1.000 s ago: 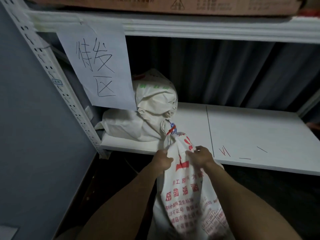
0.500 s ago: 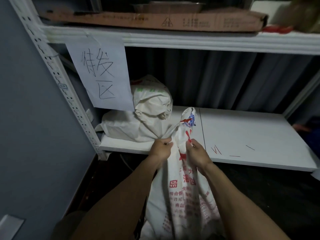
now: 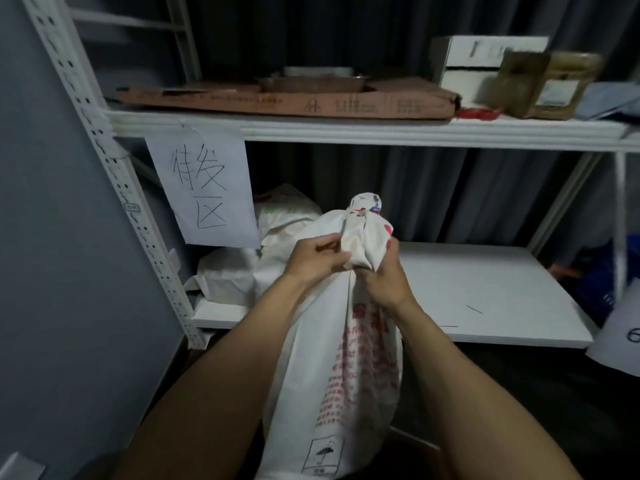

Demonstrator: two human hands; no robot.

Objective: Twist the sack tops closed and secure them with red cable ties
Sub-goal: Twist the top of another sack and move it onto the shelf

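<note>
A white woven sack (image 3: 332, 375) with red printed text hangs upright in front of the shelf. Its gathered top (image 3: 363, 220) sticks up above my fists. My left hand (image 3: 315, 261) grips the bunched neck from the left, and my right hand (image 3: 384, 278) grips it from the right, just below. Loose red cable ties (image 3: 478, 113) lie on the upper shelf at the right. Another white sack (image 3: 277, 216) rests on the lower shelf at the back left, partly hidden behind the held one.
A white lower shelf board (image 3: 485, 289) runs to the right. A paper sign (image 3: 204, 188) hangs from the upper shelf edge. Flat cardboard (image 3: 284, 100), a white box (image 3: 485, 60) and jars (image 3: 547, 84) sit on the upper shelf. A grey wall (image 3: 52, 237) stands at left.
The sack has been lifted higher, its top now well above the lower shelf. Both hands have closed tighter round the neck. The view has tilted up and shows the upper shelf's contents.
</note>
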